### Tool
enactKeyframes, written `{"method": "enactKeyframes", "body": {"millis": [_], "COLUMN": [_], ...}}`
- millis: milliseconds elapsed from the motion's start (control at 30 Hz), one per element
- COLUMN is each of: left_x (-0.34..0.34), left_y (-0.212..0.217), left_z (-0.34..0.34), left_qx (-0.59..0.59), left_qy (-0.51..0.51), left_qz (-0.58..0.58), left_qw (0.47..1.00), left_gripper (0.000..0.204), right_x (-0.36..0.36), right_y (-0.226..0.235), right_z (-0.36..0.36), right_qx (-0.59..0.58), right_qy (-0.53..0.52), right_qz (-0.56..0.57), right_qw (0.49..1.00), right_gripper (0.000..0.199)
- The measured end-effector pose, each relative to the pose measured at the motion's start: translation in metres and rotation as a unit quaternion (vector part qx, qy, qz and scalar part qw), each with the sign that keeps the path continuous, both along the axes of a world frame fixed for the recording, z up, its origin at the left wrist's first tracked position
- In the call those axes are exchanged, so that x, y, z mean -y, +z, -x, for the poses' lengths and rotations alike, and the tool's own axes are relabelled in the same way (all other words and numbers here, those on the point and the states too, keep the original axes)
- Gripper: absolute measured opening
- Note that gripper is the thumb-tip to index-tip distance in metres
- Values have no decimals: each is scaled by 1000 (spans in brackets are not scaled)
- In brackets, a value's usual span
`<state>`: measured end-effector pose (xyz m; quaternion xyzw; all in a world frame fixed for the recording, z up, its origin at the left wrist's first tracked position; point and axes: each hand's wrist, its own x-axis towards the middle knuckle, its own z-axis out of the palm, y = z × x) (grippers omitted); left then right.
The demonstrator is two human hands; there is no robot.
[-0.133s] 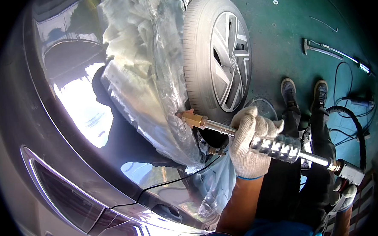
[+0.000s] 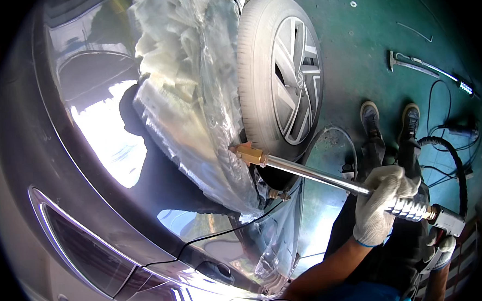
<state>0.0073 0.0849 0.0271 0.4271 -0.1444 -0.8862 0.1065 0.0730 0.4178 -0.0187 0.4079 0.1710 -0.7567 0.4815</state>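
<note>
A slide hammer dent puller [image 2: 313,173] stretches from the car body to my right side. Its brass-coloured end [image 2: 250,154] meets the bare, sanded metal of the panel [image 2: 179,115] close to the wheel. Gloved in white knit, my left hand [image 2: 383,203] is wrapped round the sliding weight [image 2: 408,209], near the rear of the rod. My right hand [image 2: 445,247], gloved as well, grips the pistol handle [image 2: 447,222] at the rear end; its fingers are partly hidden.
A wheel [image 2: 297,76] stands beside the panel. A thin black cable [image 2: 223,236] crosses the bodywork near the door handle [image 2: 214,270]. On the green floor lie a hammer-like tool [image 2: 411,64], a lit lamp [image 2: 465,87] and cables. A thick black hose [image 2: 460,166] runs to the handle.
My left hand has slid the weight along the rod, away from the panel and toward the pistol handle, baring more of the rod. The brass end stays against the metal.
</note>
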Motion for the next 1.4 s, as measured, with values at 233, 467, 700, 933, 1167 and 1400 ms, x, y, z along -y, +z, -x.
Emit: {"method": "enactKeyframes", "body": {"millis": [233,467,700,933,1167,1400], "left_x": [120,182,163,166,164,111], "left_y": [3,-10,25,38,35,2], "left_z": [22,37,41,42,41,18], "left_qx": [-62,-325,2,113,100,-99], "left_qy": [30,34,90,104,93,78], "left_qz": [192,-1,129,239,234,189], "left_qw": [979,945,987,959,963,974], "left_gripper": [27,25,16,19,21,30], "right_x": [-1,12,2,-2,41,7], "right_y": [-10,-19,-35,-30,-21,-20], "right_z": [1,-3,-8,-2,29,9], "right_qx": [-27,-1,-20,-22,-55,-25], "right_qy": [-15,-12,-9,16,-6,-16], "right_qz": [-104,-3,-26,-76,118,22], "right_qw": [994,1000,999,997,991,999], "right_gripper": [37,38,39,56,37,34]}}
